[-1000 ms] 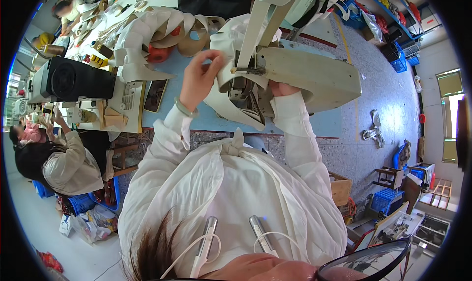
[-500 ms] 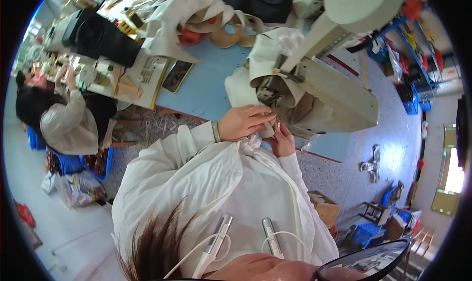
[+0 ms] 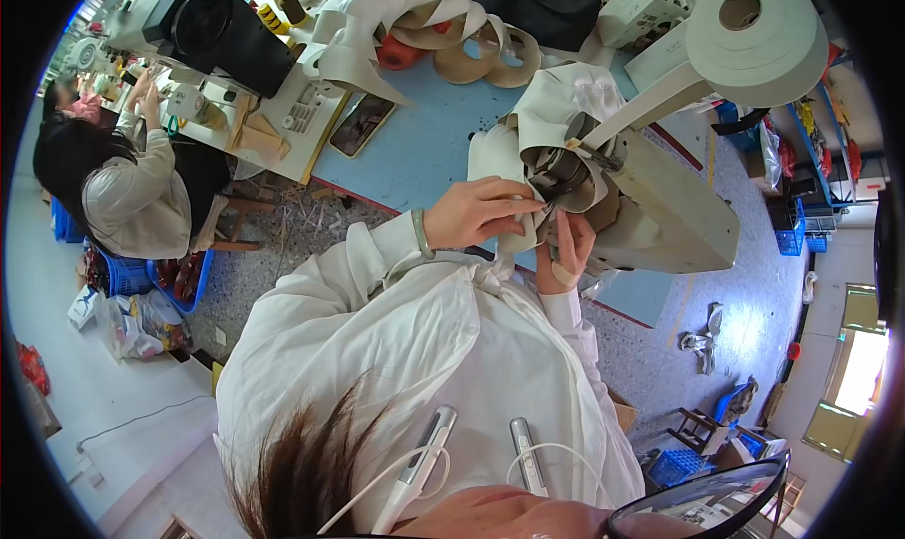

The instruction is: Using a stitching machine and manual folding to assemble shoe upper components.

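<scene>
- Currently both bare hands are at the near end of the white piece [image 3: 498,157], right beside the sewing machine [image 3: 681,199].
- Left hand [image 3: 479,215]: comes in from the left, fingers bent together, pinching the near part of the piece. Pale bangle [image 3: 421,233] on that wrist.
- Right hand [image 3: 569,245]: just beside the left fingertips, palm turned inward, fingertips up against the same piece. Can't tell whether it pinches or only steadies; the contact is too small to read.
- White piece location: along the left side of the machine's work end, its lower end between the hands, near the front edge of the blue tabletop [image 3: 424,115].
- More white material [image 3: 570,91] bunches on top, behind the machine's work end.
- Tape roll [image 3: 801,53] sits above the machine; a pale strip [image 3: 650,111] runs from it down to the work end.
- Phone [image 3: 364,125] lies on the tabletop, left of the piece, well apart from the hands.
- Farther back: tan rings [image 3: 452,66], a red spool-like thing [image 3: 401,54], black fabric [image 3: 533,9].
- Co-worker [image 3: 137,195] in a pale top sits at far left, arms raised.
</scene>
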`<state>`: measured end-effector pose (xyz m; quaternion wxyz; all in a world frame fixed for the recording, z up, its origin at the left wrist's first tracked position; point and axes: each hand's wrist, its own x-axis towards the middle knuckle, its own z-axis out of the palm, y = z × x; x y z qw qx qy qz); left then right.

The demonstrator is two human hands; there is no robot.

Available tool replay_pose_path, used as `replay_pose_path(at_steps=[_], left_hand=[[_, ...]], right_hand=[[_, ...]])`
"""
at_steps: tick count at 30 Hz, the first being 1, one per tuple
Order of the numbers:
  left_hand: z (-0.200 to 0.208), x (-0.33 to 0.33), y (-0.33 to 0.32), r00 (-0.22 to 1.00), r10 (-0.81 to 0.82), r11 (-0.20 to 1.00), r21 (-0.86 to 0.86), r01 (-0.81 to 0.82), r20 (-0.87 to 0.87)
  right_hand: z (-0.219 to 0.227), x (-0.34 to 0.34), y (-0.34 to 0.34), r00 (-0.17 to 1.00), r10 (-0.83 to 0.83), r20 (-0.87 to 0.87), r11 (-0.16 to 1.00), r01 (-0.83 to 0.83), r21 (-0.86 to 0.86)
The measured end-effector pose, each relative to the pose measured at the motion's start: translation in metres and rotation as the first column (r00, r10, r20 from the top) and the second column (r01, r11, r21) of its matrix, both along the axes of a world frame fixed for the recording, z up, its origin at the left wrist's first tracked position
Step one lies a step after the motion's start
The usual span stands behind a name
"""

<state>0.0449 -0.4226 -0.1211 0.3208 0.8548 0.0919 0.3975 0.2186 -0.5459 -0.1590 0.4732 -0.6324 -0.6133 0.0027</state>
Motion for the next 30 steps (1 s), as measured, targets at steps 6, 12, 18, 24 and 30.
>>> replay_pose_path(at_steps=[6,12,18,24,30], left_hand=[[-0.006,-0.006,-0.001,0.988,-0.107,0.994,0.008,0.108,-0.113],[0.001,-0.004,0.003,0.961,-0.201,0.978,0.018,0.208,-0.191],[0.003,-0.004,0.01,0.964,-0.249,0.967,-0.084,0.242,-0.095],[0.007,-0.012,0.019,0.959,-0.258,0.935,-0.28,0.218,-0.117],[0.017,-0.017,0.019,1.0,0.015,0.93,-0.367,-0.018,-0.01]], right_hand=[[0.007,0.009,-0.005,0.979,0.099,0.176,0.995,-0.098,-0.012],[0.008,0.006,-0.01,0.964,0.24,0.111,0.966,-0.248,0.072],[0.024,-0.001,0.007,0.955,0.254,0.152,0.966,-0.259,0.015],[0.023,-0.005,0.008,0.98,0.197,0.04,0.975,-0.2,0.097],[0.013,0.003,0.002,0.822,-0.234,-0.519,0.962,0.274,0.001]])
